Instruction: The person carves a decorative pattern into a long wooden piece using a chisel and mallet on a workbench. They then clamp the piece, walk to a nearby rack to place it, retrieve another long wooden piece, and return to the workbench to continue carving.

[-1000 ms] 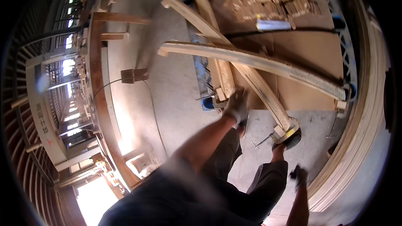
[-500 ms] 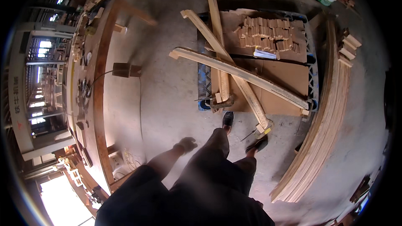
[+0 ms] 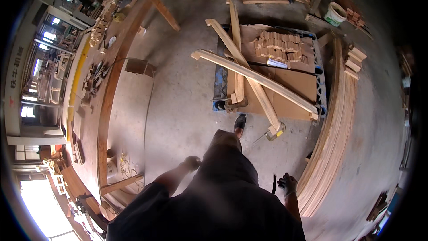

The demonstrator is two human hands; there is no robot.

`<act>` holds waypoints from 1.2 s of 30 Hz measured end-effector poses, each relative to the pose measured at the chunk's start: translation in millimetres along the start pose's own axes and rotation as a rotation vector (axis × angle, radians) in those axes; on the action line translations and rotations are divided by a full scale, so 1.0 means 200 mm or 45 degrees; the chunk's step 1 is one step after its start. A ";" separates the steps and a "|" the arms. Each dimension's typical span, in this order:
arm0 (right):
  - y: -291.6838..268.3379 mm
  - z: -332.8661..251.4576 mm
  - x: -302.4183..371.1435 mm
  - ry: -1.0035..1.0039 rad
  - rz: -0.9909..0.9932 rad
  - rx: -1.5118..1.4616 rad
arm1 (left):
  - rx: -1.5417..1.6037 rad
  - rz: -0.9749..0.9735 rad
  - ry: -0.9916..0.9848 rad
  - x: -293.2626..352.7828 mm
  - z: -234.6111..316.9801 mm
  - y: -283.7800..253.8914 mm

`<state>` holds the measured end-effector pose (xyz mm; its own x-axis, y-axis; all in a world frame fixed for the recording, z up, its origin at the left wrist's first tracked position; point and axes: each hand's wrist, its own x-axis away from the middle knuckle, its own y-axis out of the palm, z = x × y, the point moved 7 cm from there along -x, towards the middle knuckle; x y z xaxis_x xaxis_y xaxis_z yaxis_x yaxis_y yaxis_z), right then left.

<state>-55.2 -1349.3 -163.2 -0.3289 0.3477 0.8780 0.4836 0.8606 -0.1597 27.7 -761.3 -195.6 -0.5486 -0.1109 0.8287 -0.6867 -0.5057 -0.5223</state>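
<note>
Hands hang at the person's sides, the gloved right hand (image 3: 287, 184) loosely curled and empty, the left hand (image 3: 191, 163) too blurred to tell, both well short of the crossed curved wooden beams (image 3: 254, 78) on a pallet (image 3: 318, 93) ahead.

The person wears a dark top, sleeves short. Dark trousers, a dark shoe (image 3: 240, 122). The right hand (image 3: 287, 184) has a dark work glove.

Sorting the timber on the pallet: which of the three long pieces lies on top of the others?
The curved beam, running from upper left down to the pallet's right edge. It crosses over the two straighter planks, which pass beneath it.
</note>
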 end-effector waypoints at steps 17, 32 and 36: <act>-0.23 1.25 0.57 0.377 0.110 0.030 | -0.237 0.122 0.479 0.21 -0.81 0.09; 0.61 0.82 0.51 0.085 0.033 0.289 | -0.137 0.329 0.602 0.28 -1.28 -0.23; 1.02 0.76 0.60 0.095 -0.113 0.577 | -0.020 0.238 0.266 0.05 -1.96 -0.17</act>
<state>-118.6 -1076.2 -159.0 -0.2855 0.2522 0.9246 0.0478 0.9673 -0.2491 -140.9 -410.3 -247.7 -0.7516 -0.0214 0.6592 -0.5709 -0.4796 -0.6664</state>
